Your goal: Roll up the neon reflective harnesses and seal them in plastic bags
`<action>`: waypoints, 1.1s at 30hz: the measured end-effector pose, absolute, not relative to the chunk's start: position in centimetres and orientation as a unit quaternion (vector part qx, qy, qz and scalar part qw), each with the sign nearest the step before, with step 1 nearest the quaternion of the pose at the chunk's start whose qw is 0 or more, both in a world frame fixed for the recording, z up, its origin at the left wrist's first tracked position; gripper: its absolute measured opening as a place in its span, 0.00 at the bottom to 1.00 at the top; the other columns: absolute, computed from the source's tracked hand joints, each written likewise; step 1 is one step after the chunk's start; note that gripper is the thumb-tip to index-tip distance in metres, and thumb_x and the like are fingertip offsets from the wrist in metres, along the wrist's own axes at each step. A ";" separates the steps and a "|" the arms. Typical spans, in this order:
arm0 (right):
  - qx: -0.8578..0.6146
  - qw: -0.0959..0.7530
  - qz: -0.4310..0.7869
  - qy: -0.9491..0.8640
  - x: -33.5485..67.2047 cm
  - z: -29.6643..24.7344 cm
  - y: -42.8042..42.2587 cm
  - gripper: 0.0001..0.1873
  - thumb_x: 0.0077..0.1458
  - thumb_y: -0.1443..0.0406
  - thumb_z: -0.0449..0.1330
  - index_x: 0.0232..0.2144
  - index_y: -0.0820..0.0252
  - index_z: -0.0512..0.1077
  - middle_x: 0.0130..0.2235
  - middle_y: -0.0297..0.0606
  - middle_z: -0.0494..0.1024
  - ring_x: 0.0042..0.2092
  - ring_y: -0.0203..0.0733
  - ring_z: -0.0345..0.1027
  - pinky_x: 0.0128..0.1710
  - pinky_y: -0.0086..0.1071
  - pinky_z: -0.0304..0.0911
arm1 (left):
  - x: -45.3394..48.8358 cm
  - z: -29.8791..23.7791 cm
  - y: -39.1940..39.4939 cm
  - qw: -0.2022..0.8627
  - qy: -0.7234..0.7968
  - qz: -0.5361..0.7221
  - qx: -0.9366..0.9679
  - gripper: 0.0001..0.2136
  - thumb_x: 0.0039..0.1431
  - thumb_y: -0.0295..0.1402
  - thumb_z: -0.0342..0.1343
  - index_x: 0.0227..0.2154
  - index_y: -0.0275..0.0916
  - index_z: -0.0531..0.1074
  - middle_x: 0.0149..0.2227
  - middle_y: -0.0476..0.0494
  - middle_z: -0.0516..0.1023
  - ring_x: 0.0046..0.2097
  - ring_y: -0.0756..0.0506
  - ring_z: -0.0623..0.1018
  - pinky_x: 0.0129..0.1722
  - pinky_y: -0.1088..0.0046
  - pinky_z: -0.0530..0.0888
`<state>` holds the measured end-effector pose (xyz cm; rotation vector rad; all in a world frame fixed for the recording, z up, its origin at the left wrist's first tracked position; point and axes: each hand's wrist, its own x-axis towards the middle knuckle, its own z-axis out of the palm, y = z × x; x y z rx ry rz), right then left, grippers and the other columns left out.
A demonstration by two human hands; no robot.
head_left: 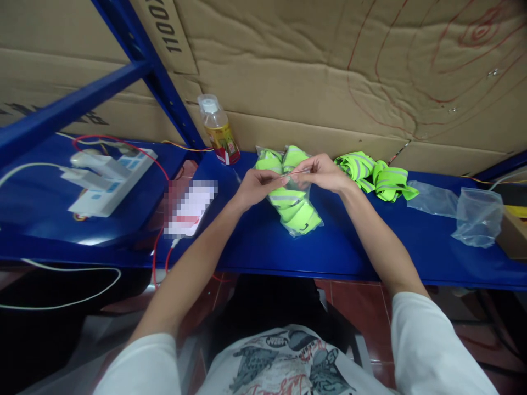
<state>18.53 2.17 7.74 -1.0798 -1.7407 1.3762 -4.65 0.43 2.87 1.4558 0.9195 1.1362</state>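
Note:
A clear plastic bag stuffed with neon-green reflective straps lies on the blue shelf. Above it my left hand and my right hand meet, both pinching the bag's top edge between thumb and fingers. Two more packed green bundles sit just behind my hands. Loose neon-green straps lie to the right of my right hand.
A drink bottle stands at the back against the cardboard wall. A white power strip with cables lies at the left, a phone beside it. Empty clear bags sit at the right, next to a cardboard box.

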 end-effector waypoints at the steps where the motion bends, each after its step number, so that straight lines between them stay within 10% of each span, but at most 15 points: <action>1: -0.415 0.340 0.522 -0.663 18.7 7.8 2.2 0.26 0.38 0.49 0.82 0.33 0.61 0.85 0.30 0.39 0.84 0.30 0.40 0.78 0.36 0.36 0.77 | -4.7 2.8 0.5 0.528 0.392 0.470 0.589 0.23 0.43 0.51 0.78 0.33 0.37 0.87 0.32 0.42 0.86 0.30 0.48 0.79 0.30 0.74 0.74; 24: -0.413 0.325 0.515 -0.678 18.2 8.1 1.7 0.23 0.39 0.51 0.82 0.31 0.61 0.86 0.29 0.38 0.84 0.30 0.37 0.75 0.33 0.32 0.72 | -4.1 3.0 0.0 0.560 0.421 0.512 0.497 0.24 0.33 0.47 0.82 0.29 0.36 0.86 0.28 0.45 0.83 0.26 0.50 0.77 0.25 0.75 0.73; 33: -0.432 0.318 0.523 -0.662 18.6 8.5 1.9 0.23 0.38 0.52 0.82 0.31 0.61 0.86 0.29 0.37 0.84 0.29 0.37 0.75 0.32 0.30 0.74 | -4.0 3.3 0.1 0.658 0.399 0.476 0.427 0.24 0.30 0.45 0.84 0.28 0.36 0.85 0.33 0.42 0.86 0.33 0.47 0.82 0.37 0.69 0.82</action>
